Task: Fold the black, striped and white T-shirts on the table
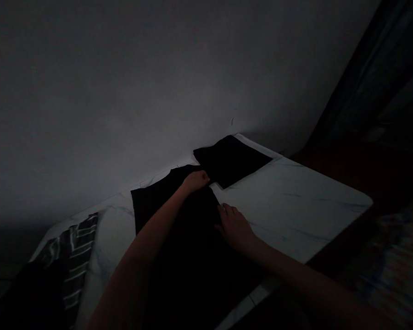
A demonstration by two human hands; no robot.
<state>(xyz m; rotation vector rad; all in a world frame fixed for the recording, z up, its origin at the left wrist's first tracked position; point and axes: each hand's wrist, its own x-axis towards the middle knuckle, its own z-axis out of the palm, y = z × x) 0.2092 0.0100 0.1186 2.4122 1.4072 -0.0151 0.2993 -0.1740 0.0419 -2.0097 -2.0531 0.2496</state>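
Note:
A large black garment [189,229] lies spread over the marble-patterned table, its near part reaching down toward me. My left hand [197,180] is closed at the garment's far edge, fingers curled on the cloth. Along its right edge rests my right hand [237,228], open, with fingers lying flat and the thumb apart. Just beyond my left hand is a folded black cloth [232,160], close against the garment's far end. The dim light hides folds and seams, so I cannot tell what kind of garment it is.
The white table [303,201] with grey veins stands against a pale wall [124,91]. Striped dark cloth [80,252] lies at the table's left end. Colourful patterned fabric [399,261] shows at lower right. A dark curtain-like shape [365,78] hangs at upper right.

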